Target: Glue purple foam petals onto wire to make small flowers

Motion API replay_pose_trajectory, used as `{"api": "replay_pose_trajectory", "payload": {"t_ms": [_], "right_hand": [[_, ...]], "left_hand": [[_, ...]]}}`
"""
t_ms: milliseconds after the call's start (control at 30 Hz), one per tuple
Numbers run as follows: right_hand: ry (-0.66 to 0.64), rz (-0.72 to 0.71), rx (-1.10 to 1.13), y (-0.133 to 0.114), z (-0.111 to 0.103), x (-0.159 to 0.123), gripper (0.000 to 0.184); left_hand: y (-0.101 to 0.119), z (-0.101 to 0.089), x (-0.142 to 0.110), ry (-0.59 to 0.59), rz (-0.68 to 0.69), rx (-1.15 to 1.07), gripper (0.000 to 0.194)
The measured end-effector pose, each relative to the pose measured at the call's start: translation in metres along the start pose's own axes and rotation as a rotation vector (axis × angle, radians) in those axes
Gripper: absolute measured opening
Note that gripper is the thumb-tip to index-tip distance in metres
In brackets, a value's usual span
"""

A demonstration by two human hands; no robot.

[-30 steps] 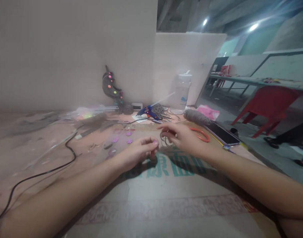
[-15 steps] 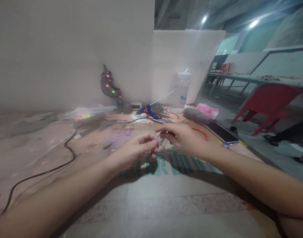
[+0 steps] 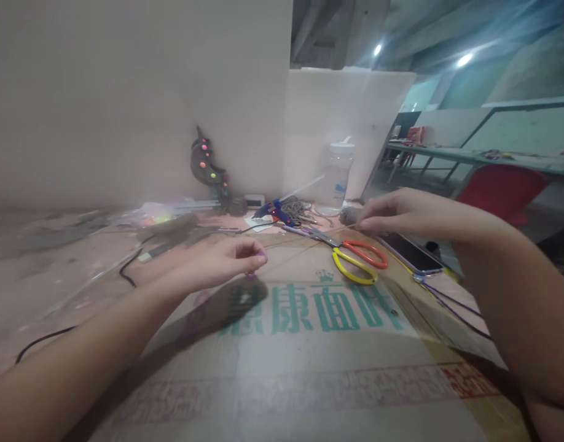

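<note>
Left hand (image 3: pixel 220 264): fingers narrowly pinching purple piece (image 3: pixel 262 255)
Right hand (image 3: pixel 402 212): fingertips pinching thread (image 3: pixel 348 228), seemingly for tautness
Scissors (image 3: pixel 336 244): lying between, within reach

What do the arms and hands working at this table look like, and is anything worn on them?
They're a person's, not a machine's. The bare left forearm and bare right forearm show no sleeves in view. The ungloved left hand and ungloved right hand have slim fingers; no watch or bracelet shows. Rings can't be ruled out: some fingers are hidden.
</note>
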State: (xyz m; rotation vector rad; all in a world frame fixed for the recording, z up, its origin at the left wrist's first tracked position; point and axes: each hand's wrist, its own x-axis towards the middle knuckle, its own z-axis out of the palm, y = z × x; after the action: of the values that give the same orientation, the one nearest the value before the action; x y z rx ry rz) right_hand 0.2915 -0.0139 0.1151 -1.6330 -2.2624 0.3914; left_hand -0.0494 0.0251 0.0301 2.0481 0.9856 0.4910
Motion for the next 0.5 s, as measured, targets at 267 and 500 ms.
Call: {"api": "replay_pose_trajectory", "payload": {"t_ms": [267,500], "right_hand": [[0.177,0.252,0.064,0.033,-0.029,-0.008,0.035],[0.47,0.164,0.398,0.074,-0.029,0.003,0.043]], "left_hand": [[-0.015,-0.011,0.007,0.124,-0.03,0.013,0.031],[-0.022,-0.015,0.012,0.097,-0.036,0.029,0.034]]}}
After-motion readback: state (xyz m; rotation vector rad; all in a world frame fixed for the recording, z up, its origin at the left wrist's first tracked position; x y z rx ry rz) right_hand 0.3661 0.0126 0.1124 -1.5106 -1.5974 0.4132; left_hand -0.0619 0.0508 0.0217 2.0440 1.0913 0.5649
